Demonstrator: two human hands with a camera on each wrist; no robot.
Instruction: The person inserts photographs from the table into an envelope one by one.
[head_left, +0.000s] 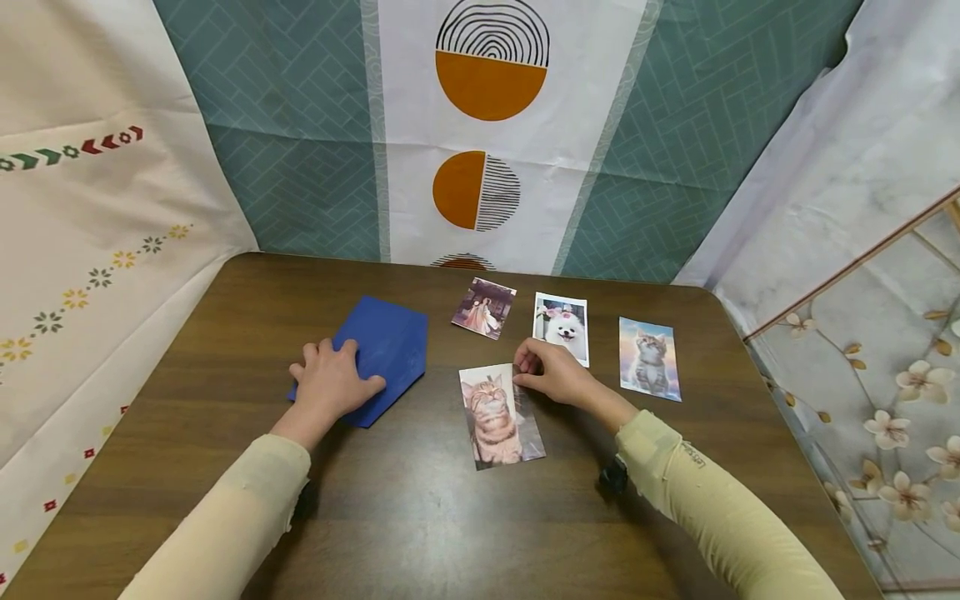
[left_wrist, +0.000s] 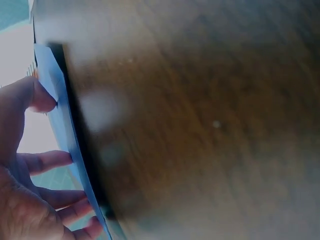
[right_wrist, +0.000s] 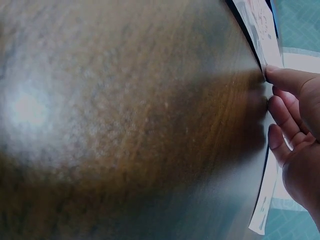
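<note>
On the left side of the table lies a flat blue envelope (head_left: 393, 342) with an angled outline. My left hand (head_left: 333, 379) rests on it, fingers spread; in the left wrist view the fingertips (left_wrist: 64, 158) touch its surface. Near the middle, a photo of an orange cat with closed eyes (head_left: 491, 417) lies on the table. My right hand (head_left: 555, 371) pinches this photo at its upper right corner, with the thumb (right_wrist: 282, 75) at the edge in the right wrist view. Just beyond that hand is a photo of a white fluffy dog (head_left: 562, 325), its lower part partly covered.
A photo of a figure in a pale robe (head_left: 483, 308) lies behind the cat photo. To the right is a kitten photo (head_left: 648, 360) with a blue background. The brown wooden table (head_left: 420, 533) meets a patterned curtain (head_left: 300, 167) at its far edge.
</note>
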